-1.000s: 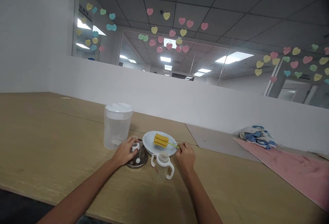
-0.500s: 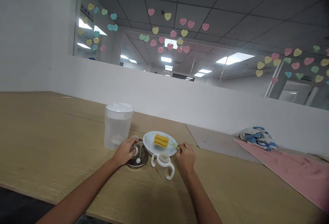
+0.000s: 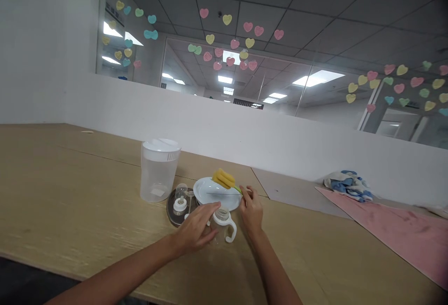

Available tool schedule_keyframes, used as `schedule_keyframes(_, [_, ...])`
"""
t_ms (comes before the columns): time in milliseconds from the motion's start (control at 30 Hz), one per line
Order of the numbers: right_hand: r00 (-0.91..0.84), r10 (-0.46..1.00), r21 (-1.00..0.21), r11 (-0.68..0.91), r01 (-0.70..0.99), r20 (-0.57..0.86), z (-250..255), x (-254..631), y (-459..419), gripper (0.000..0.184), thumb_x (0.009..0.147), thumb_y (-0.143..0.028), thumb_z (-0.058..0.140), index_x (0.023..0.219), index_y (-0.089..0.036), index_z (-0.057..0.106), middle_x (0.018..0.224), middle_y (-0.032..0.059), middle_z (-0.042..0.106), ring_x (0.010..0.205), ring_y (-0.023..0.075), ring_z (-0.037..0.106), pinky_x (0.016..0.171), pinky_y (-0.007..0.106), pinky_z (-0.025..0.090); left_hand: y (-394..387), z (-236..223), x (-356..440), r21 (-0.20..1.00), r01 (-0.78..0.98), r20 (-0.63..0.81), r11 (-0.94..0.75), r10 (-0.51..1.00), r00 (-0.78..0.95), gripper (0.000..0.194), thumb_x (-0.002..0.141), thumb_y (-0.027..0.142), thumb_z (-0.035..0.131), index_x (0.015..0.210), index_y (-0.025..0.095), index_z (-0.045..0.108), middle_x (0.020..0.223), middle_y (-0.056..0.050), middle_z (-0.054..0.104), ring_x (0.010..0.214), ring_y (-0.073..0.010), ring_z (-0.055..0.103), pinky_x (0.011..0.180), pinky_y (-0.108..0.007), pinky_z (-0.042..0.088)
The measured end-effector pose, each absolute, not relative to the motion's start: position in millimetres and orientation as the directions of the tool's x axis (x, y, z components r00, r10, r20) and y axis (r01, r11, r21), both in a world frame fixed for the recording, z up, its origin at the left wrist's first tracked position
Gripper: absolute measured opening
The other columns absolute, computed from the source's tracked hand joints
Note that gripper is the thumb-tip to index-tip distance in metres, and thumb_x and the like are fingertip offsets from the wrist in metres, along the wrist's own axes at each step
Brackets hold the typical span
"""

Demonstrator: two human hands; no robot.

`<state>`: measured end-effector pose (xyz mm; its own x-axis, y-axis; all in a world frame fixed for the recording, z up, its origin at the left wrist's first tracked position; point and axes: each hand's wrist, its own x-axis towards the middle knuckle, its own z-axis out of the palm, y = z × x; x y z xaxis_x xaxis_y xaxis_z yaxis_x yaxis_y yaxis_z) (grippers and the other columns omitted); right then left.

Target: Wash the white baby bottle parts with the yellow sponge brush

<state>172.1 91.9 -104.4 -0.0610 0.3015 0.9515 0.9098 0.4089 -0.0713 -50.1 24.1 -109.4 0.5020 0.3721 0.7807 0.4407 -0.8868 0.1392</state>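
My right hand (image 3: 251,207) is closed on the green handle of a bottle brush with a yellow sponge head (image 3: 224,179). The sponge is raised at a slant over a white plate (image 3: 229,202). Around the left side of a clear baby bottle with white handles (image 3: 224,223), my left hand (image 3: 196,228) is spread, thumb and fingers apart. It covers the left handle; firm contact is not clear. The bottle stands upright without a cap. Left of the plate, a dark round tray (image 3: 171,214) bears a white nipple ring (image 3: 179,205), a clear cap (image 3: 181,190) and a straw piece (image 3: 190,201).
A translucent pitcher with a white lid (image 3: 159,174) stands behind the tray on the left. On the right lie a pink cloth (image 3: 388,230) and a crumpled blue-and-white cloth (image 3: 350,186). A white wall (image 3: 224,127) borders the wooden table (image 3: 87,202) at the back.
My left hand has left the tray and moved right to the bottle. My right hand has lifted the brush's sponge head off the plate.
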Motion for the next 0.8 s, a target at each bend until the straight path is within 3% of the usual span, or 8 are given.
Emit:
schedule_keyframes(200, [-0.062,0.346,-0.07,0.357,0.931,0.936,-105.0,170.8,91.4,0.038,0.08,-0.01,0.038,0.105,-0.019,0.064,0.108,0.0096,0.058,0.078,0.0127,0.06,0.063,0.021,0.046,24.9,-115.4,-50.2,0.455,0.409,0.716,-0.791,0.598,0.36,0.062,0.075,0.041,0.063,0.127,0.019,0.036,0.12,-0.013,0.051,0.106,-0.0236,0.052,0.091,-0.036,0.046])
schedule_keyframes(367, [-0.075,0.34,-0.055,0.358,0.932,0.938,-104.5,170.7,90.3,0.038,0.08,-0.009,0.038,0.104,-0.019,0.065,0.107,0.0093,0.059,0.077,0.0124,0.059,0.063,0.021,0.046,23.5,-112.5,-46.9,0.559,0.359,0.645,-0.748,0.664,0.378,0.072,0.069,0.037,0.069,0.129,0.019,0.035,0.128,-0.014,0.045,0.111,-0.0242,0.049,0.095,-0.036,0.043])
schedule_keyframes(467, [-0.073,0.34,-0.059,0.363,0.93,0.938,-103.8,170.8,89.8,0.038,0.079,-0.008,0.038,0.103,-0.018,0.065,0.107,0.0098,0.058,0.077,0.0129,0.059,0.063,0.021,0.046,24.3,-111.0,-45.7,0.652,0.373,0.538,-0.66,0.75,0.385,0.078,0.067,0.034,0.07,0.132,0.018,0.031,0.129,-0.014,0.045,0.1,-0.0226,0.056,0.089,-0.036,0.046])
schedule_keyframes(633, [-0.086,0.347,-0.064,0.398,0.915,0.934,-104.2,171.2,90.6,0.038,0.079,-0.008,0.037,0.103,-0.017,0.065,0.107,0.0105,0.055,0.078,0.0133,0.058,0.064,0.023,0.047,26.6,-110.1,-47.2,0.644,0.375,0.541,-0.668,0.743,0.394,0.067,0.066,0.036,0.07,0.124,0.018,0.042,0.122,-0.011,0.052,0.109,-0.0244,0.051,0.093,-0.036,0.042])
schedule_keyframes(800, [-0.021,0.332,-0.119,0.395,0.911,0.943,-103.0,170.2,90.5,0.036,0.083,-0.014,0.036,0.106,-0.018,0.063,0.094,0.0097,0.051,0.083,0.016,0.054,0.068,0.027,0.047,24.5,-106.1,-48.5,0.612,0.378,0.576,-0.695,0.719,0.388,0.059,0.06,0.035,0.074,0.113,0.02,0.051,0.109,-0.008,0.058,0.102,-0.0236,0.053,0.089,-0.035,0.043])
